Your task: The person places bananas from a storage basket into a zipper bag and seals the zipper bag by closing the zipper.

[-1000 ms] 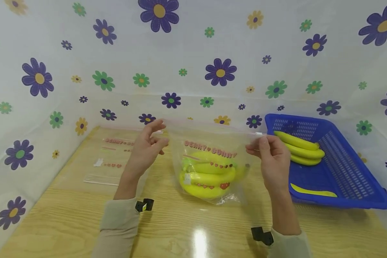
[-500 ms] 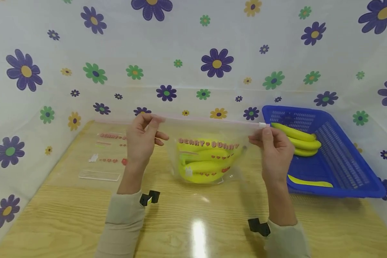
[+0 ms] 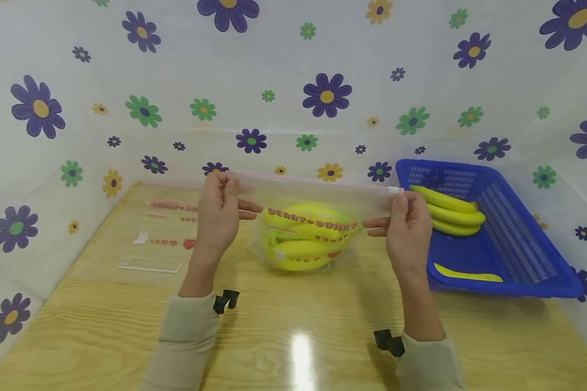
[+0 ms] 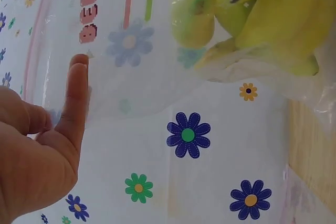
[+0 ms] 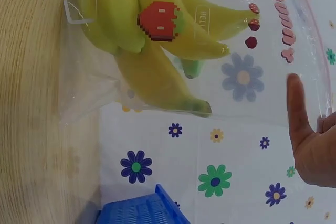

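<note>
While pinched at both top corners, zip bag [image 3: 308, 218]: drawn taut between two hands, mouth uppermost, in mid-view over the wooden table [image 3: 254, 347]; cannot tell whether resting on the wood or hanging just above.
Bagged bananas [image 3: 303, 251]: bunched in the lower part of the zip bag, behind the printed film, well below the pink seam [image 3: 313, 180].
Left hand [image 3: 219, 212]: pinching the top-left corner between thumb and curled fingers, with lower fingers stretched inward along the film.
Right hand [image 3: 410, 233]: pinching the top-right corner, just beside the white slider [image 3: 395, 190]; cannot tell whether gripping the white slider itself.
Pink seam: by judgement, sealing in hand, with filling done; cannot tell whether closed along its whole length.
White slider: at the right end of the pink seam; next move probably calls for checking the seal, then, if gaping anywhere, keeping the left corner taut and running along the seam; if sealed, for setting down gently on the table.
Blue basket [image 3: 523, 233]: to the right, with loose bananas [image 3: 452, 213] inside and a single yellow piece [image 3: 467, 273] along the near wall; apparently awaiting bagging.
Spare bag [image 3: 163, 243]: flat on the table at left, with similar print; likely meant for the loose bananas.
</note>
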Available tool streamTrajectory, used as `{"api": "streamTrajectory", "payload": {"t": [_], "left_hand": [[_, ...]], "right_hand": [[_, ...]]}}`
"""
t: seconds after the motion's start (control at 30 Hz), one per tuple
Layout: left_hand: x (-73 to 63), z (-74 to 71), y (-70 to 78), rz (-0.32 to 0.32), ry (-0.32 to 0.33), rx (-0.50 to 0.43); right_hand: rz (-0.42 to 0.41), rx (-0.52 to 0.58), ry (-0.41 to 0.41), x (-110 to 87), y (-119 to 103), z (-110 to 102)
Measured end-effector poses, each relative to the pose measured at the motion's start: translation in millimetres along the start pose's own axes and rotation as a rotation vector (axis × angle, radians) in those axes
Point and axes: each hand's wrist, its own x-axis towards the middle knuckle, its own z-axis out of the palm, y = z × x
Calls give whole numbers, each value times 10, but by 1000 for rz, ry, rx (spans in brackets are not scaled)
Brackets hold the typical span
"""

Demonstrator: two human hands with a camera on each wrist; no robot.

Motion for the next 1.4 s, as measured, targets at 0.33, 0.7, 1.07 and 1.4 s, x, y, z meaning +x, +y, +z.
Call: {"api": "streamTrajectory", "payload": {"t": [0.33, 0.7, 1.07, 1.4], "left_hand": [[22, -11, -190, 93, 14, -24], [12, -41, -260, 103, 25, 12], [-7, 49, -205, 158, 94, 121], [45, -34, -247, 202, 45, 146]], "right_hand": [[-65, 52, -89, 33, 147, -1], [-123, 2, -109, 45, 231, 9], [-311, -247, 40, 60, 207, -26], [-128, -226, -116, 100, 147, -109]]}}
